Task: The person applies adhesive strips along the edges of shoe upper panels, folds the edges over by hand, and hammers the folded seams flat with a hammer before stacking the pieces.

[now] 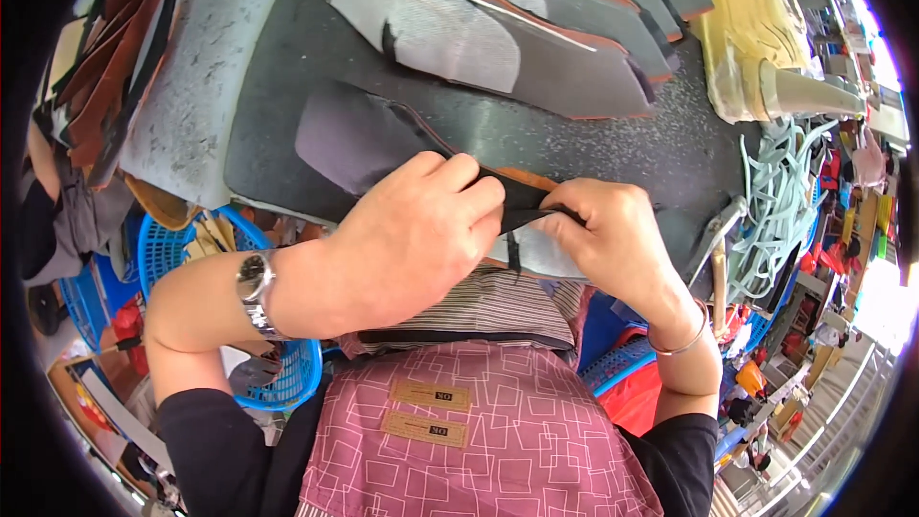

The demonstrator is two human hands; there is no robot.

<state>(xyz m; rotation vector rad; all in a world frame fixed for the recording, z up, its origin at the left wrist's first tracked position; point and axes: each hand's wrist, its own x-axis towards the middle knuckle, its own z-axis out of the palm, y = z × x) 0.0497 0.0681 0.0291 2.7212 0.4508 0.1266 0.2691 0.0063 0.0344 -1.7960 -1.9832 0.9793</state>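
Observation:
Near the table's front edge, a dark leather piece point(349, 142) with a grey patch and brown edges lies beneath my hands. My left hand point(407, 235) rests over its middle, fingers curled closed on its black edge. To the right, my right hand point(613, 235) pinches a folded part of the same black edge between thumb and fingers. Between the two hands the edge point(522, 196) is bent up and twisted. How far my left fingertips reach under the piece is hidden. Beyond, several similar leather pieces point(574, 81) overlap in a row, with light patches and white lines.
The work surface point(661, 148) is a scuffed black mat. At the far right stands a yellow wrapped block point(751, 19), nearer a tangle of pale green strips point(780, 220) and a hammer-like tool point(720, 273). Brown leather pieces point(105, 77) hang at left, above a blue basket point(299, 373).

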